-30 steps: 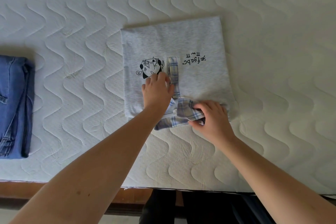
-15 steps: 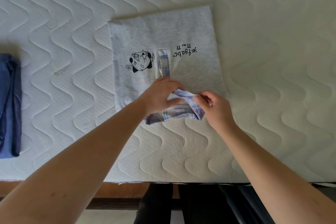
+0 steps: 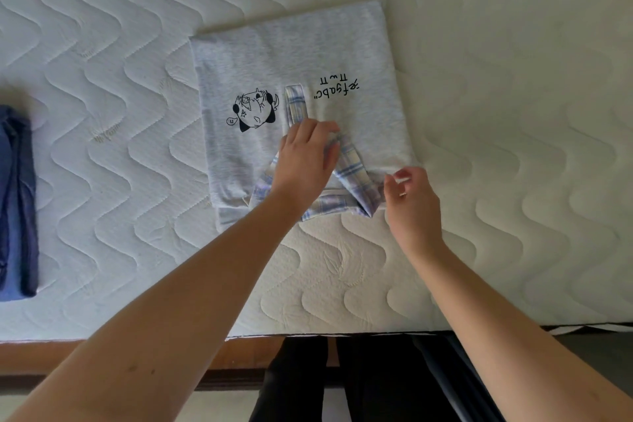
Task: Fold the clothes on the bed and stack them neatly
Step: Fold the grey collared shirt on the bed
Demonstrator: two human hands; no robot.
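Note:
A folded light grey shirt (image 3: 301, 55) with a black cartoon print and lettering lies flat in the middle of the bed. Its blue plaid collar (image 3: 356, 178) lies at the near edge, with a plaid placket strip running up the middle. My left hand (image 3: 305, 161) rests palm down on the collar, fingers pressing the plaid fabric flat. My right hand (image 3: 411, 202) hovers just right of the collar's corner, fingers loosely curled and apart, holding nothing.
Folded blue jeans (image 3: 17, 202) lie at the left edge of the view. The white quilted mattress (image 3: 513, 113) spreads all around the shirt. Its near edge and a wooden bed frame (image 3: 34, 353) run along the bottom; dark trouser legs stand below.
My right hand has let go of the plaid collar and drawn back to the right. My left hand now lies flat on the collar, which has spread out.

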